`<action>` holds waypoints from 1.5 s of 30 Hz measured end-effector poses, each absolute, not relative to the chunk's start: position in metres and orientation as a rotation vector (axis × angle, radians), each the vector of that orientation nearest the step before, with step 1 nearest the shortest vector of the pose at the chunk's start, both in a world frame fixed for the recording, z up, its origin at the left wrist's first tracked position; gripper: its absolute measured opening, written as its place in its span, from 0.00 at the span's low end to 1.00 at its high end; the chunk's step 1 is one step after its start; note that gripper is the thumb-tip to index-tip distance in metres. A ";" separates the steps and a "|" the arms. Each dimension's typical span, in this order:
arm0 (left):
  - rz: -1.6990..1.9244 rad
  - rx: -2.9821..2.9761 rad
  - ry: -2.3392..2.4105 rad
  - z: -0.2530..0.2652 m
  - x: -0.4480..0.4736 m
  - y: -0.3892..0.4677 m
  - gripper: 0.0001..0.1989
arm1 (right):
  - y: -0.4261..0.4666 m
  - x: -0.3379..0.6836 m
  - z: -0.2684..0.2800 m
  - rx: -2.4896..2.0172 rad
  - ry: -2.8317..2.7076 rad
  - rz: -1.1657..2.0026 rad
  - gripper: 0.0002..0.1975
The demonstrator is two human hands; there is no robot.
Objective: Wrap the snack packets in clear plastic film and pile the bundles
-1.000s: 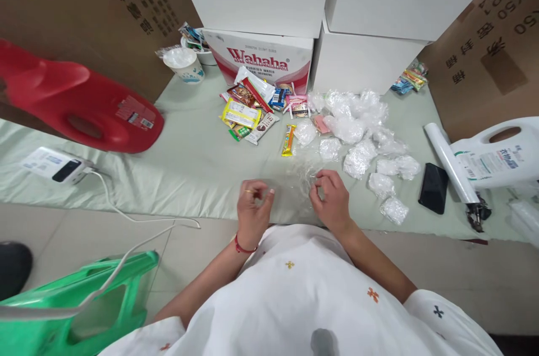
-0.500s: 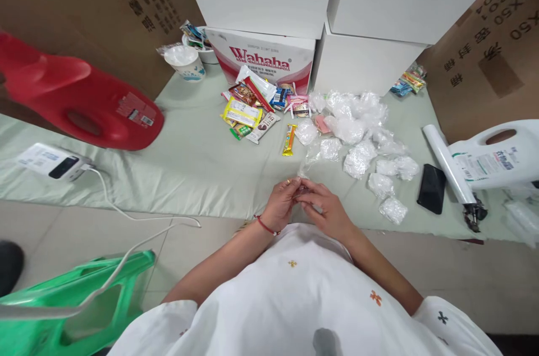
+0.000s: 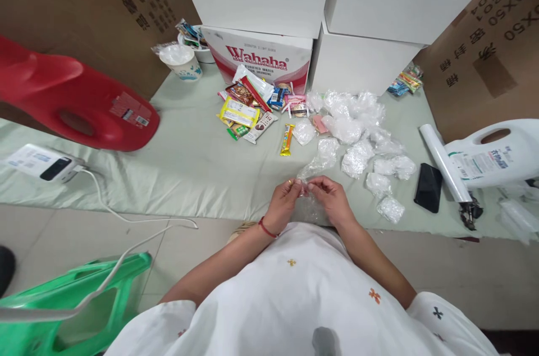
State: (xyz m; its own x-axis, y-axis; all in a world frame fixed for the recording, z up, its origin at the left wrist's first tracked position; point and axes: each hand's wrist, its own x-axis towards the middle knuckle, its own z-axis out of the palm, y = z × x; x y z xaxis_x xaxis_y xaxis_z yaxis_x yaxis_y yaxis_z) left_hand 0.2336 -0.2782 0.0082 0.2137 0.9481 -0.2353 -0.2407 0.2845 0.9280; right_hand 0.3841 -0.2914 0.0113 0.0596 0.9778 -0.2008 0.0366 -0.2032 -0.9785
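Observation:
At the table's front edge, my left hand (image 3: pixel 284 201) and my right hand (image 3: pixel 330 199) pinch a clear plastic bag (image 3: pixel 310 207) between thumbs and fingers. The bag hangs down between the hands, and crumpled clear film (image 3: pixel 322 158) reaches the table just beyond them. Right of it lies a heap of crumpled clear plastic bags (image 3: pixel 357 158), with a pink piece (image 3: pixel 319 123) among them. A yellow-orange snack packet (image 3: pixel 287 140) lies beyond my left hand. Farther back is a pile of wrapped snacks (image 3: pixel 240 113) in several colours.
A Wahaba-style printed carton (image 3: pixel 256 55) and white boxes (image 3: pixel 370 58) stand behind. Left are a red jug (image 3: pixel 135 120), a paper cup (image 3: pixel 185 67) and a white power bank (image 3: pixel 44 163) with a cable. Right are a black phone (image 3: pixel 428 187), a white roll (image 3: pixel 446 164) and a white jug (image 3: pixel 501 154). A green stool (image 3: pixel 84 300) stands below.
My right hand has turned and drawn slightly away from the left. The clear bag now shows hanging between them, and the film beyond my hands has shifted. The view has moved slightly.

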 end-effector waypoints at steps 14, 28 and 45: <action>1.010 0.700 1.054 0.008 0.229 -0.270 0.30 | -0.313 0.396 0.030 -1.394 -1.678 0.722 0.21; 0.924 0.661 0.964 0.013 0.225 -0.275 0.26 | -0.305 0.383 0.016 -1.348 -0.856 1.411 0.16; 0.934 0.853 1.032 0.009 0.228 -0.279 0.19 | -0.317 0.381 0.021 -1.447 -0.967 1.144 0.12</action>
